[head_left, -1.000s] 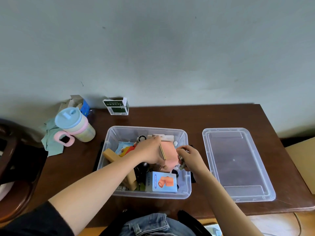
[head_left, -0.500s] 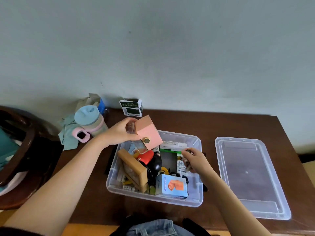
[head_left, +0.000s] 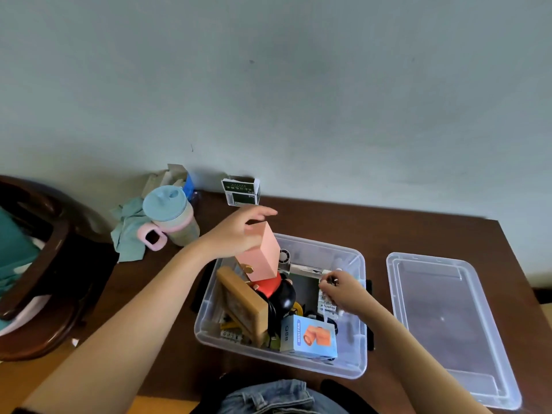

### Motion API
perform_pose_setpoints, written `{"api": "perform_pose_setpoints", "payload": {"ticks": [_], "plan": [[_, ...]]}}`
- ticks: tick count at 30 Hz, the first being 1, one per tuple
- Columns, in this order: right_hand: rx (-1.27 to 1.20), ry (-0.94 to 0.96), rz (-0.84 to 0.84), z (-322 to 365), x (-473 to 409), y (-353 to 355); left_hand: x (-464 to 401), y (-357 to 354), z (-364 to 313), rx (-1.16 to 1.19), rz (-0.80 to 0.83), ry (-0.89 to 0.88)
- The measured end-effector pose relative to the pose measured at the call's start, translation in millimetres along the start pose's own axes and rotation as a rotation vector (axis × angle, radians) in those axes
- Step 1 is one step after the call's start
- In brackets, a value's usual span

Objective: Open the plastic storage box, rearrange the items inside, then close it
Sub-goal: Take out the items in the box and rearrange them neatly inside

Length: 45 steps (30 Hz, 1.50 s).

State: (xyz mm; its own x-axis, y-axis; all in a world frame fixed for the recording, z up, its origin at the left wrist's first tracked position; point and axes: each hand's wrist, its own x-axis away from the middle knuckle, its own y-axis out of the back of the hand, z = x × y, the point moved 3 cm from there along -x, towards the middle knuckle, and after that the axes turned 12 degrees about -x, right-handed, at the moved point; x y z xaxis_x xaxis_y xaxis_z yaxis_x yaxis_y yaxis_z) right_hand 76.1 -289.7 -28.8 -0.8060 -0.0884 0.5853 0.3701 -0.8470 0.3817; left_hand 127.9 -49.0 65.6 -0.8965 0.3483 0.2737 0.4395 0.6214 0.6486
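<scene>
Presently, 1 clear box point(head_left: 357, 309) sits open on the desk point(head_left: 343, 222), its lid point(head_left: 448, 324) flat on the right. Left hand point(head_left: 236, 234) holds a pink block point(head_left: 263, 255) over the box's far-left corner, thumb and palm against it, fingers extended. Right hand point(head_left: 340, 289) pinches a small packet point(head_left: 325, 300) inside. Contents: wooden frame point(head_left: 242, 303), blue carton point(head_left: 310, 336). Cup point(head_left: 170, 219) far left.

Single head-worn view, forward and down, close over the table point(head_left: 418, 234).

One storage box point(head_left: 355, 342), one lid point(head_left: 448, 324), two hands
</scene>
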Motion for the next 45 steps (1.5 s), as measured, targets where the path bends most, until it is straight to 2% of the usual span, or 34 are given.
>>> {"api": "perform_pose_setpoints", "payload": {"ticks": [1, 3, 5, 6, 8, 9, 12, 15, 18, 23, 25, 31, 36, 40, 45], "plan": [[0.090, 0.011, 0.019, -0.9, -1.5, 0.1, -2.1, -7.2, -12.3, 0.048, 0.062, -0.050], [0.282, 0.048, 0.059, -0.7, -4.1, -1.7, -6.4, -31.3, -32.7, 0.064, 0.290, -0.104], [0.433, 0.095, 0.057, 2.8, -8.0, -2.7, -12.2, -62.5, -41.4, -0.102, 0.540, -0.110], [0.484, 0.108, 0.041, 4.5, -10.9, -1.6, -16.3, -77.3, -41.1, -0.236, 0.603, -0.112], [0.598, 0.113, 0.010, 6.8, -18.5, 1.4, -24.9, -97.6, -35.2, -0.469, 0.586, -0.093], [0.666, 0.109, 0.006, 7.1, -21.8, 2.1, -28.4, -102.6, -31.9, -0.512, 0.540, -0.068], [0.917, 0.115, 0.055, 2.9, -26.4, -5.0, -38.6, -103.5, -28.4, -0.487, 0.413, -0.020], [1.089, 0.123, 0.142, -7.5, -26.8, -20.2, -43.6, -102.3, -28.1, -0.531, 0.385, -0.011], [1.096, 0.136, 0.158, -13.1, -28.0, -25.3, -41.0, -115.1, -29.1, -0.624, 0.494, -0.047], [1.035, 0.148, 0.172, -13.5, -31.0, -18.2, -31.0, -162.2, -33.9, -0.688, 0.912, -0.042], [1.003, 0.164, 0.137, -12.5, -30.9, -14.5, -31.4, -179.7, -30.7, -0.795, 1.003, -0.056], [0.930, 0.188, 0.095, -10.0, -31.3, -12.0, -35.5, -206.4, -25.6, -0.767, 0.942, -0.092], [0.849, 0.194, 0.100, -9.2, -35.3, -9.3, -39.4, -215.5, -21.0, -0.746, 1.056, -0.014], [0.846, 0.187, 0.114, -11.7, -37.7, -7.8, -37.6, -220.7, -18.6, -0.611, 1.032, 0.000], [0.823, 0.197, 0.130, -13.1, -37.6, -8.4, -37.6, -228.0, -13.5, -0.578, 0.982, 0.073]]}}
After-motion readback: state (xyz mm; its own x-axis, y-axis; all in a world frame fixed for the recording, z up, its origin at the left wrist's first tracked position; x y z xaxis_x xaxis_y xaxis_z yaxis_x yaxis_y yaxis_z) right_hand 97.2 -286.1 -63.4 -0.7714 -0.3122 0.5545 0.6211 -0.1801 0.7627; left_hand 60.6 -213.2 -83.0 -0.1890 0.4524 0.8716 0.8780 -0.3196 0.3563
